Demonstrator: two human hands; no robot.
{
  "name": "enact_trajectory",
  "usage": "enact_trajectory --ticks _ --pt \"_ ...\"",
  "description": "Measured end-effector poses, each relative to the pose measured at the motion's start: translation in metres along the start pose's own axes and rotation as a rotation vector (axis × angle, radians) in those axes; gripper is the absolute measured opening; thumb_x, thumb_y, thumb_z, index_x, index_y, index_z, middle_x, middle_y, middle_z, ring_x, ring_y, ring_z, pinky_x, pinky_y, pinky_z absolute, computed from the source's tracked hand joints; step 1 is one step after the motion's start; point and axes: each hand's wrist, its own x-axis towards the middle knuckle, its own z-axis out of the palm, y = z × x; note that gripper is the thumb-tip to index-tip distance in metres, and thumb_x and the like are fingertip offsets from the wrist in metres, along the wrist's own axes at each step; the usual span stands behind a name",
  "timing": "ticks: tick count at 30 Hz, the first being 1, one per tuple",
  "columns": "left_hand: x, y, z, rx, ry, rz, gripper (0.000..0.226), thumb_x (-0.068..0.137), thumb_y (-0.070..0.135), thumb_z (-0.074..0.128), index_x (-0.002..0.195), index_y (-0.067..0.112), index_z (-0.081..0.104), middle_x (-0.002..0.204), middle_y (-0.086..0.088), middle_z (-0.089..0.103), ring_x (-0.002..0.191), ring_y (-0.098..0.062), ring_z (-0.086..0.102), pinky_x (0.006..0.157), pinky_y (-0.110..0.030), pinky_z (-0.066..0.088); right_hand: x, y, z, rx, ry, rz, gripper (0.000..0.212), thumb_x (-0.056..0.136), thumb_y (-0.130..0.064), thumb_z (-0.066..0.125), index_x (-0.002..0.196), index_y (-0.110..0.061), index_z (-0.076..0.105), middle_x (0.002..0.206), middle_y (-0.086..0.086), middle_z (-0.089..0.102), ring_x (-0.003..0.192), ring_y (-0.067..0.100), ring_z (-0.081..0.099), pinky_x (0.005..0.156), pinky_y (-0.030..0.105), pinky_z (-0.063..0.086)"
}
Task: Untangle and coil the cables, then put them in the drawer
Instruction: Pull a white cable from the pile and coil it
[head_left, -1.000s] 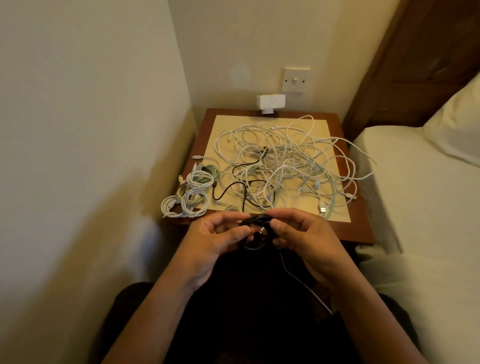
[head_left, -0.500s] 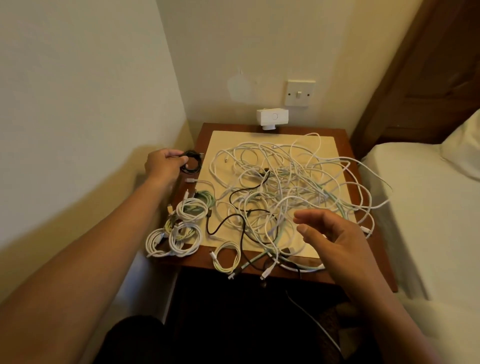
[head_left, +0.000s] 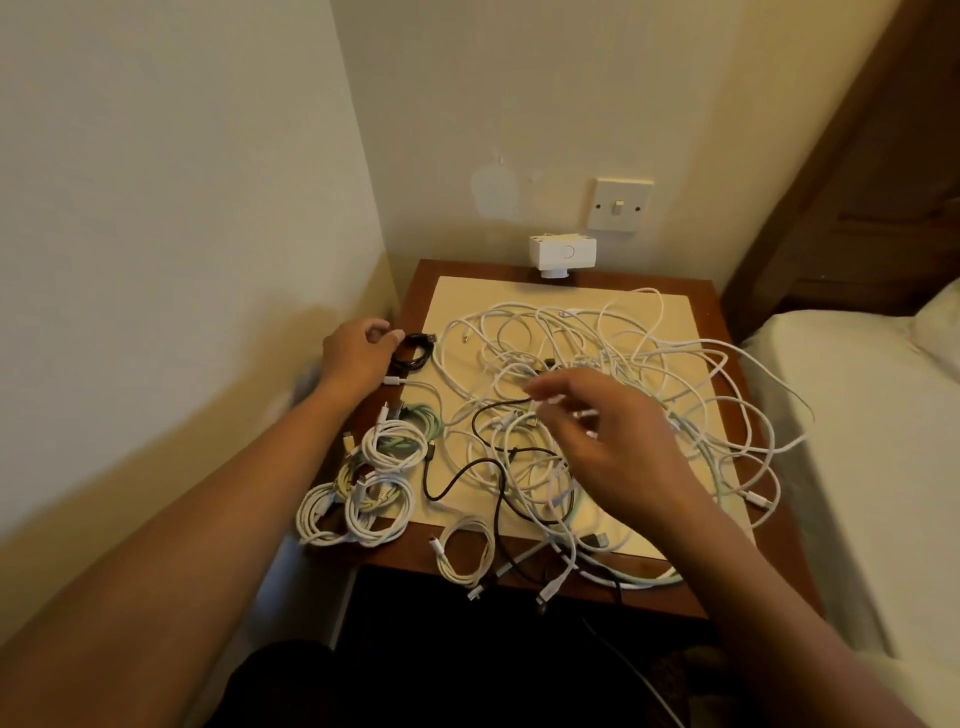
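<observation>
While the left hand (head_left: 358, 358) lies by the far-left edge of the cream mat (head_left: 467, 296), its fingertips meet a small black coil (head_left: 413, 353) lying just off that edge; whether they pinch it or merely touch it I cannot tell, since the curled fingers hide the contact; the spot suits it, because finished white coils (head_left: 389, 449) are gathered nearer the person along the same side of the mat, kept apart from the unsorted mess; the right hand (head_left: 613, 441), well apart from the left, hovers above the mat's middle with fingers loosely spread and nothing in them; beneath it sprawls the tangle (head_left: 623, 353) of white, pale green and black cables, covering most of the mat and spilling past its right and near edges; by my judgement, the reach is for the next cable to tease free; no drawer shows.
</observation>
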Motion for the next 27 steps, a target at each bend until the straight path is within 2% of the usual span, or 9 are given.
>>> enact_trajectory --ticks 3,4,6,8,12,16,19,24,27 --pt "-0.017 0.013 -0.023 0.009 0.04 0.04 0.027 0.098 0.032 0.062 0.118 0.018 0.072 0.113 0.0 0.071 0.103 -0.019 0.063 0.087 -0.029 0.047 0.046 -0.009 0.028 -0.368 -0.249 -0.169 0.045 0.102 -0.026 0.063 0.146 -0.033 0.053 0.153 -0.009 0.047 0.12 0.012 0.06 0.101 0.033 0.051" --pt "-0.024 0.019 -0.033 0.002 0.047 0.065 0.025 0.098 0.03 0.06 0.117 0.018 0.073 0.112 0.0 0.07 0.102 -0.018 0.062 0.085 -0.028 0.044 0.06 -0.008 0.036 -0.517 -0.339 -0.204 0.049 0.101 -0.028 0.064 0.148 -0.031 0.051 0.156 -0.004 0.043 0.127 0.02 0.057 0.105 0.038 0.049" --pt "-0.04 0.028 -0.052 -0.023 0.054 0.129 0.022 0.098 0.026 0.06 0.114 0.019 0.074 0.111 0.002 0.071 0.101 -0.017 0.063 0.082 -0.026 0.044 0.084 -0.005 0.042 -0.723 -0.465 -0.232 0.039 0.1 -0.027 0.066 0.138 -0.023 0.061 0.141 0.004 0.056 0.125 0.026 0.057 0.1 0.037 0.05" --pt "-0.057 0.034 -0.072 -0.042 0.05 0.193 0.018 0.098 0.024 0.061 0.11 0.022 0.074 0.107 0.004 0.071 0.095 -0.014 0.064 0.074 -0.02 0.044 0.1 -0.005 0.038 -0.798 -0.487 -0.223 0.02 0.101 -0.023 0.065 0.119 -0.018 0.072 0.117 0.004 0.067 0.112 0.025 0.063 0.085 0.03 0.047" --pt "-0.09 0.047 -0.11 -0.072 0.042 0.302 0.014 0.096 0.023 0.064 0.104 0.027 0.075 0.102 0.011 0.071 0.09 -0.004 0.064 0.07 -0.017 0.043 0.109 -0.031 -0.003 -0.61 -0.262 -0.203 0.017 0.102 -0.023 0.063 0.109 -0.015 0.077 0.105 0.002 0.073 0.097 0.02 0.066 0.078 0.029 0.047" --pt "-0.116 0.069 -0.144 -0.109 0.027 0.365 0.016 0.096 0.02 0.065 0.106 0.028 0.075 0.106 0.011 0.072 0.092 -0.004 0.064 0.072 -0.019 0.044 0.101 -0.076 -0.055 -0.396 -0.02 -0.198 0.017 0.101 -0.021 0.064 0.104 -0.011 0.077 0.092 0.002 0.072 0.082 0.016 0.062 0.068 0.027 0.05" --pt "-0.134 0.094 -0.166 -0.112 0.024 0.419 0.016 0.097 0.02 0.065 0.106 0.029 0.074 0.108 0.012 0.071 0.095 -0.003 0.064 0.072 -0.017 0.043 0.095 -0.112 -0.093 -0.326 0.099 -0.249 0.017 0.102 -0.018 0.063 0.112 -0.013 0.076 0.095 -0.003 0.07 0.082 0.014 0.067 0.078 0.033 0.058" --pt "-0.168 0.134 -0.188 -0.114 0.017 0.496 0.019 0.098 0.02 0.064 0.113 0.029 0.07 0.114 0.011 0.067 0.099 -0.005 0.062 0.071 -0.016 0.041 0.085 -0.179 -0.152 -0.269 0.238 -0.393 0.017 0.105 -0.018 0.058 0.115 -0.011 0.07 0.106 0.002 0.071 0.09 0.01 0.07 0.083 0.028 0.061" --pt "-0.189 0.154 -0.193 -0.136 0.017 0.526 0.019 0.097 0.023 0.066 0.114 0.031 0.068 0.114 0.01 0.067 0.098 -0.006 0.063 0.071 -0.018 0.043 0.079 -0.213 -0.183 -0.123 0.279 -0.425 0.016 0.106 -0.017 0.055 0.111 -0.009 0.067 0.107 0.006 0.071 0.093 0.016 0.073 0.087 0.037 0.063"
